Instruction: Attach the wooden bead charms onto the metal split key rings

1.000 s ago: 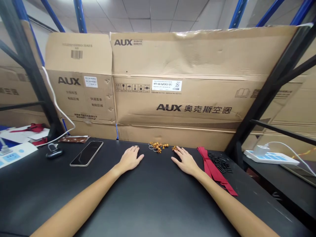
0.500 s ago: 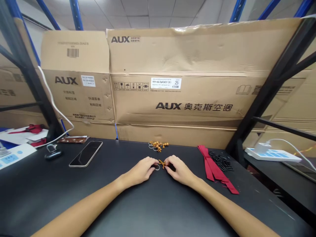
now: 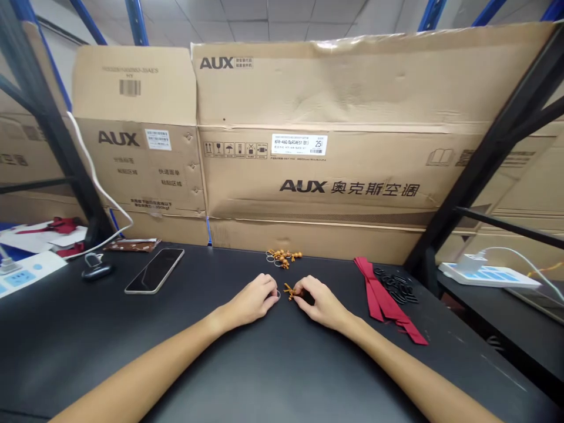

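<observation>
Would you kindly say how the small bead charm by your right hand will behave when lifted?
The bead charm is probably light, being tiny beside the right hand, and probably limp, since its beads splay loosely.

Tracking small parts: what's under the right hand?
The right hand covers an orange beaded charm, its end showing past the fingers; what lies beneath the palm is hidden.
</observation>
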`<state>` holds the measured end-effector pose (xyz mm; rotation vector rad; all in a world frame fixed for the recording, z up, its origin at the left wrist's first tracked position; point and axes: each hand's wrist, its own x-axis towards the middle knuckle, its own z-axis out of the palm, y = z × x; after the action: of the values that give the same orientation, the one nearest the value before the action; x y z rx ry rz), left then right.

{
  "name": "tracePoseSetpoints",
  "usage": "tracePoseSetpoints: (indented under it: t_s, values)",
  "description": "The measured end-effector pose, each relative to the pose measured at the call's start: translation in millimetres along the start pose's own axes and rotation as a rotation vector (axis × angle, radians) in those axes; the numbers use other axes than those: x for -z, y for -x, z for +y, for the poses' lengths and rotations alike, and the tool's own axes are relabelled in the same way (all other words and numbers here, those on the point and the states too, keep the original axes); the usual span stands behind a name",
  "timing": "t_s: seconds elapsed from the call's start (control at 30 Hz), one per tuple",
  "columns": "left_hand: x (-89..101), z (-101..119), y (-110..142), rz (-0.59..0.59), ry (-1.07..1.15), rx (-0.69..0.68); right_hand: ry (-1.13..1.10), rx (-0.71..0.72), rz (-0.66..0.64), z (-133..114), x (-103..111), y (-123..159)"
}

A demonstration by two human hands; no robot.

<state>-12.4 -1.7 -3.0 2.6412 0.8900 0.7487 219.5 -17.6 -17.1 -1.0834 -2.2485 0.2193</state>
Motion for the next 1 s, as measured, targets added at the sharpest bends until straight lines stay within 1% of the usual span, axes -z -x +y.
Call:
tracePoseSetpoints:
  t_s: [0.1, 0.3, 0.37, 0.43, 0.57, 0.67, 0.77, 0.83, 0.93, 1.0]
  values:
    - [2.5, 0.6, 1.5, -0.006, 0.039, -0.005, 0.001, 0.01, -0.002, 0.1, 0.1, 0.1]
    - [14.8, -3.1, 3.8, -0.111, 0.09, -0.027, 0.01, 0.004, -0.008, -0.2, 1.1, 0.3]
    - [16.1, -4.7, 3.3, -0.128, 0.086, -0.041, 0.012, 0.007, -0.012, -1.1, 1.8, 0.2]
    - [14.6, -5.3, 2.1, -0.124, 0.075, -0.051, 0.013, 0.009, -0.011, -2.0, 2.5, 0.0]
    - [6.1, -1.5, 0.1, -0.052, 0.027, -0.04, 0.016, 0.013, -0.004, -2.3, 2.5, -0.1]
    - [3.1, 3.0, 0.5, -0.024, 0.005, -0.02, 0.015, 0.021, -0.003, -0.6, 1.0, -0.2]
    - [7.9, 4.3, 2.5, -0.044, 0.038, -0.031, 0.013, 0.022, 0.002, 0.8, -0.1, -0.4]
    - [13.9, 2.4, 3.8, -0.08, 0.057, -0.056, 0.016, 0.022, 0.004, 0.8, -0.1, -0.3]
    - [20.6, -3.2, 3.7, -0.125, 0.024, -0.075, 0.022, 0.023, 0.002, -0.2, 0.6, 0.1]
    - [20.7, -6.4, 2.5, -0.131, -0.016, -0.077, 0.024, 0.022, 0.001, -0.8, 1.1, 0.3]
